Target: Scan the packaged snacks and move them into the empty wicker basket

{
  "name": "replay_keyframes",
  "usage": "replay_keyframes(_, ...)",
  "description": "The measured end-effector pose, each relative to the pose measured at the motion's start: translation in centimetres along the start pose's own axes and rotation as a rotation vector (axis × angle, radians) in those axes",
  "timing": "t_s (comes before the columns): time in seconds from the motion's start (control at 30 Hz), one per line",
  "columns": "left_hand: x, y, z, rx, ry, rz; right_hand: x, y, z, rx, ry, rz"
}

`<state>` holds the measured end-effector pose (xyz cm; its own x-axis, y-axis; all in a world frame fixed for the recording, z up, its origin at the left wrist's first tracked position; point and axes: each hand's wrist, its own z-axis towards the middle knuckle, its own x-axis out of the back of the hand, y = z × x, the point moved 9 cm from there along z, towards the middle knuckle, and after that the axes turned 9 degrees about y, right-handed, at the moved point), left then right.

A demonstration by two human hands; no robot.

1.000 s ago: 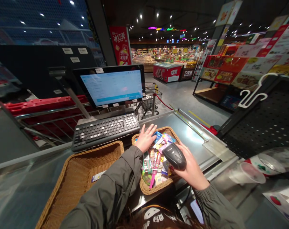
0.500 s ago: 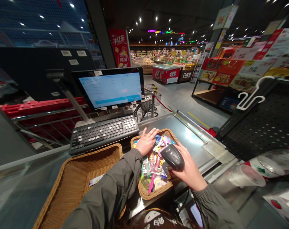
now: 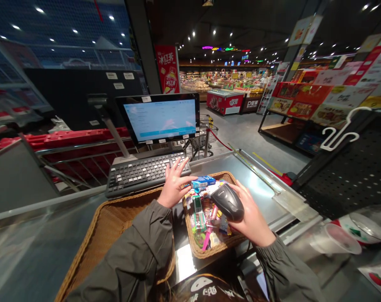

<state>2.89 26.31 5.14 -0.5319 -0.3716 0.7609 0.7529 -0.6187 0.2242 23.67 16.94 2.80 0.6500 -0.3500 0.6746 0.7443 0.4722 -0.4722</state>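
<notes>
From my remote seat I saw the left hand (image 3: 174, 184) raised with its four fingers (image 3: 177, 167) fanned apart, their tips over the near edge of the keyboard (image 3: 140, 173). A blue packet (image 3: 203, 181) lay level just off the thumb side of that hand, touching or nearly touching it. I could not tell whether the thumb and forefinger pinched it.

The right hand (image 3: 251, 214) was wrapped around a black barcode scanner (image 3: 228, 201). Its fingers were curled under the body, its thumb lay along the side, and the scanner's head pointed away from the wrist toward the left hand.

Directly below both sets of fingertips sat the full basket (image 3: 209, 251), a woven one holding small bright wrapped goods. The scanner hung over its right part and the blue packet over its far rim. Under the left forearm's dark sleeve (image 3: 140, 251), on the wrist side of the left fingers, stood the empty basket (image 3: 99, 228), just beside the full one.

Beyond the left fingertips, past the keyboard, the monitor (image 3: 161, 118) glowed with a pale screen. The steel counter (image 3: 259, 184) spread out beyond the right knuckles, and a clear plastic cup (image 3: 341, 240) lay on its side well apart from the right wrist.
</notes>
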Motion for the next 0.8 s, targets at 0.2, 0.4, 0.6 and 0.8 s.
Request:
replay_keyframes(0.2,5.5,-2.3,-3.7,0.063,0.111,0.041,-1.5,-4.7,0.9,0.134,-0.032,-0.024)
replay_keyframes(0.4,8.5,-4.2,-6.5,0.148,0.140,0.077,-3.2,-9.1,1.3,0.228,-0.075,0.002)
replay_keyframes(0.6,9.3,-6.3,-8.3,0.191,0.170,0.070,-5.1,-11.2,2.1,0.273,-0.120,0.010)
replay_keyframes(0.8,10.0,-7.9,-9.1,0.201,0.178,0.082,-6.5,-12.8,2.8,0.276,-0.166,0.001)
